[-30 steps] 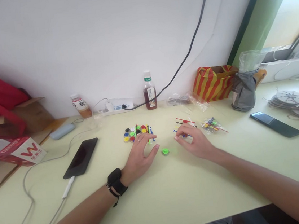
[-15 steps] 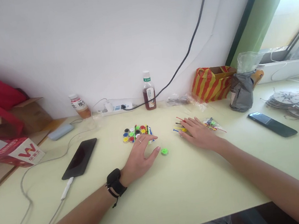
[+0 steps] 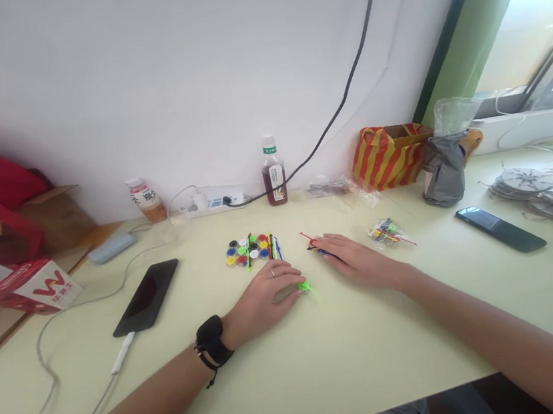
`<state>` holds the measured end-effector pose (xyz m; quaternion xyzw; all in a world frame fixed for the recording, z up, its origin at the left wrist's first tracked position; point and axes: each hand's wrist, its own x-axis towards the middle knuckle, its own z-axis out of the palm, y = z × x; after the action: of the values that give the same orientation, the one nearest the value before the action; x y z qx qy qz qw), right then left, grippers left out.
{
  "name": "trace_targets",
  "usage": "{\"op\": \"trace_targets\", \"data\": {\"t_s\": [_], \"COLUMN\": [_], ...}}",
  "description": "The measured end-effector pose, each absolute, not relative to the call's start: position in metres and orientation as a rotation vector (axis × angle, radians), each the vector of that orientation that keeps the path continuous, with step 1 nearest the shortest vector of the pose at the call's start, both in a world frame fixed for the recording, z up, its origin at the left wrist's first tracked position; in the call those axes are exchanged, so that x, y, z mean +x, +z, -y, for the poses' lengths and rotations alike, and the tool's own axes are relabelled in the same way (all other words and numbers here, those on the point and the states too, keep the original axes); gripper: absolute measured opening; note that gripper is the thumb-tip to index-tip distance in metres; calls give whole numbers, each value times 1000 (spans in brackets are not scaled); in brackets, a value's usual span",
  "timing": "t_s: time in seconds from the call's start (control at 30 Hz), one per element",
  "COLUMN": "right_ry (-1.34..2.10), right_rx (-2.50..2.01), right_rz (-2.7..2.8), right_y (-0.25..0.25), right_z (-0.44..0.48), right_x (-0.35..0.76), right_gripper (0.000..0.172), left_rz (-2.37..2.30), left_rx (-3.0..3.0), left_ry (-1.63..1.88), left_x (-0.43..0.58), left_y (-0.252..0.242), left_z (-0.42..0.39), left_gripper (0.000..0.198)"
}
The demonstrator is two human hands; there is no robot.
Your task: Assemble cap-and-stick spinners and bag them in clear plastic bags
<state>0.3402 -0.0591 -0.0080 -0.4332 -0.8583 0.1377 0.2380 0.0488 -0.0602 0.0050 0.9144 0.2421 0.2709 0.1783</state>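
Observation:
My left hand (image 3: 272, 289), with a ring and a black wristband, has its thumb and fingertips closed around a small bright green plastic disc (image 3: 305, 286). A thin, blurred green streak extends from it. Just beyond those fingers lies a group of coloured discs (image 3: 243, 260) in several colours, with thin plastic sticks (image 3: 274, 246) along its right side. My right hand (image 3: 346, 257) rests flat with its fingers stretched out. Beneath its fingertips, red, black and blue pointed pieces (image 3: 312, 243) stick out on the left; the rest of them is covered.
Right of my right hand lies a clear bag of coloured pieces (image 3: 389, 232). Phones (image 3: 146, 297) lie on both sides, the left one on a charging cable. A dark drink bottle (image 3: 274, 177), a striped bag (image 3: 386, 160) and a power strip (image 3: 210, 202) stand along the wall.
My left hand has moved right and closed on the green disc. My right hand has shifted left along with the pointed pieces under it, uncovering more of the clear bag.

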Motion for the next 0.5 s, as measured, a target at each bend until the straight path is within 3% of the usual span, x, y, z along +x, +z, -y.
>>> {"op": "trace_targets", "data": {"t_s": [0.1, 0.27, 0.5], "right_ry": [524, 709, 802], "right_rx": [-1008, -866, -1107], "right_rz": [2378, 2402, 2427], "right_y": [0, 17, 8], "right_z": [65, 77, 81], "right_x": [331, 322, 333], "right_gripper": [46, 45, 100], "left_rz": [-705, -852, -803], "left_rx": [2613, 2635, 2526], "left_ry": [792, 777, 651], "left_x": [49, 48, 49], "left_y": [8, 10, 8], "left_z": [62, 64, 63], "left_gripper": [26, 58, 40]}}
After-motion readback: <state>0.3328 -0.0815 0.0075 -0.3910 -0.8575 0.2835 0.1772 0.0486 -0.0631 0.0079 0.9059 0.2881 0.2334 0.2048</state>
